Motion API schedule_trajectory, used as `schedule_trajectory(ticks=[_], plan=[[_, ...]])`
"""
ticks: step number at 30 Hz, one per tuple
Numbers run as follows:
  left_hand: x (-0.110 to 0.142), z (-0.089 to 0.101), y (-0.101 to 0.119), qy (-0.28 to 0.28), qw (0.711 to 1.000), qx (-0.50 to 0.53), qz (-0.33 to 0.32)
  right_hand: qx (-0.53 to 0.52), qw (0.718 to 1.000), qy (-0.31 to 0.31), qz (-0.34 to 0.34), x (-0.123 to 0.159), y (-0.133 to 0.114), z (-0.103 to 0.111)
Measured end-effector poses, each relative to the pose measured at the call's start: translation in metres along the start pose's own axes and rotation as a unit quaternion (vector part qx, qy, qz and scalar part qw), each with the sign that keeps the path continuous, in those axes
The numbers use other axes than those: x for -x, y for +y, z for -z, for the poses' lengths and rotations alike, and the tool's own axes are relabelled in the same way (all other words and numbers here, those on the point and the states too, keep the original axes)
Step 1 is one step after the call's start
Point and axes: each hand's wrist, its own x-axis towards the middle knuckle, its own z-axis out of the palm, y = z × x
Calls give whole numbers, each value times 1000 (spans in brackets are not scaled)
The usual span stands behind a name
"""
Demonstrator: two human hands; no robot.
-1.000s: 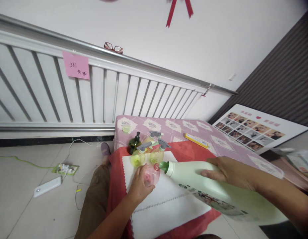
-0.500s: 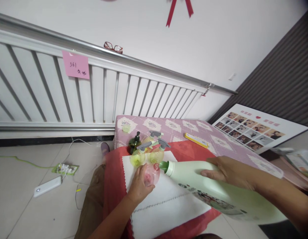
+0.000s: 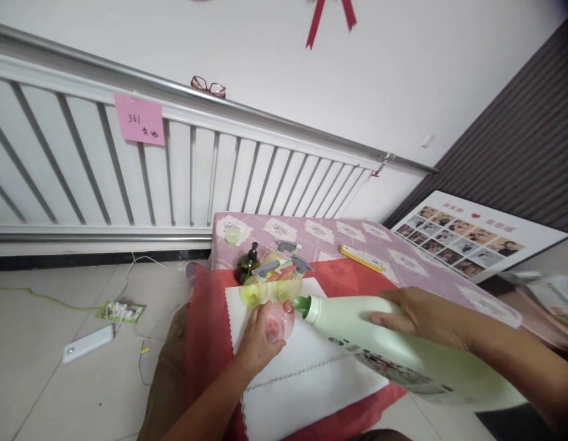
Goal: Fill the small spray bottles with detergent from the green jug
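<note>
My left hand [image 3: 259, 343] is closed around a small clear pink bottle [image 3: 280, 323], which stands with its top off on a white cloth [image 3: 311, 383]. A large pale green jug of liquid detergent [image 3: 385, 343] lies tilted in my right hand [image 3: 406, 312], which grips it by its upper side. The jug's green spout [image 3: 303, 305] meets the mouth of the pink bottle. Whether liquid is flowing, I cannot make out. Just behind are a yellow spray bottle [image 3: 254, 293], a second spray bottle [image 3: 289, 286] and a dark green pump bottle [image 3: 248, 264].
A red cloth [image 3: 352, 275] and a purple patterned tablecloth [image 3: 318, 229] cover the table. On it lies a yellow-edged case [image 3: 361, 258]. A white radiator [image 3: 247, 177] runs behind. A power strip [image 3: 121, 312] and a white power bank [image 3: 88, 344] are on the floor.
Both hands, the jug and the pink bottle have stayed almost exactly in place. At the lower left, the edge of the red cloth and my leg have shifted slightly.
</note>
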Motion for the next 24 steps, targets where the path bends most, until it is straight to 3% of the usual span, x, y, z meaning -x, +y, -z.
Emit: schedule_trajectory(ticks=[24], plan=[[1, 0, -1, 5, 1000, 7, -7, -11, 1000, -5, 2, -3, 3, 0]])
